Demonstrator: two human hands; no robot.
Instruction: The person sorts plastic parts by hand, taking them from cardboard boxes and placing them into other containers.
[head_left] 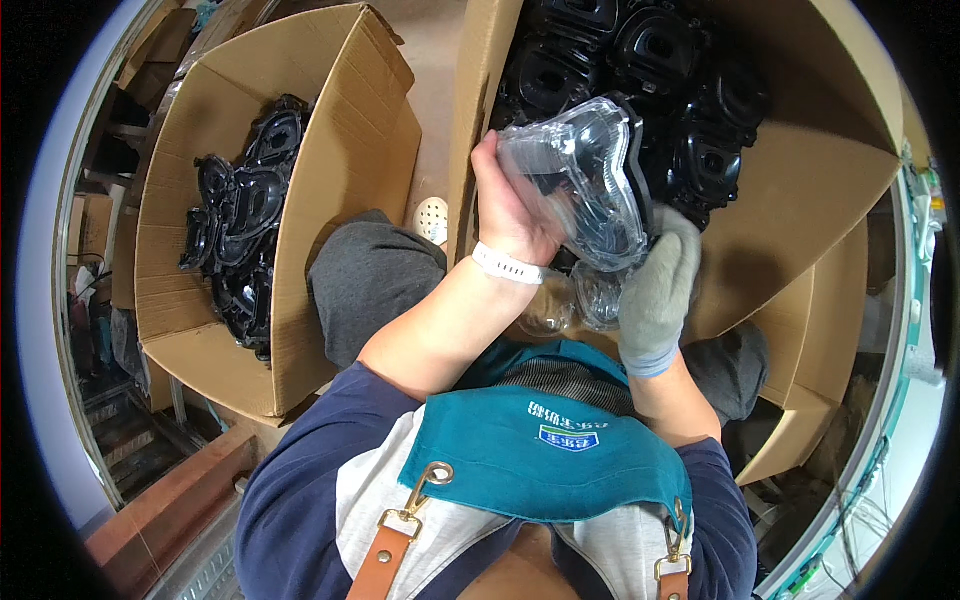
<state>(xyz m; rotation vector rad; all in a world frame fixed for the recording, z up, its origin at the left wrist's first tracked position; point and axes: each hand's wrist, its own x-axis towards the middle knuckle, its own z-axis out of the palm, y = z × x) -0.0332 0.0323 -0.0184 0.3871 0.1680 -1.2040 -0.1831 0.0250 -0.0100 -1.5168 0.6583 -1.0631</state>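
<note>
My left hand (510, 205), bare with a white wristband, grips a clear plastic goggle lens fitted into a black frame (590, 180). My right hand (662, 285) wears a grey knit glove and holds the same piece from below and the right. More clear lenses (585, 300) lie in my lap under the hands. The piece is held over the edge of a big cardboard box (830, 180) on the right that holds several black goggle frames (690, 90).
A second cardboard box (320, 220) at the left holds several black frames (240, 220). My knees in grey trousers (370, 275) sit between the boxes. I wear a teal apron (550, 460). Shelves and clutter lie at the far left.
</note>
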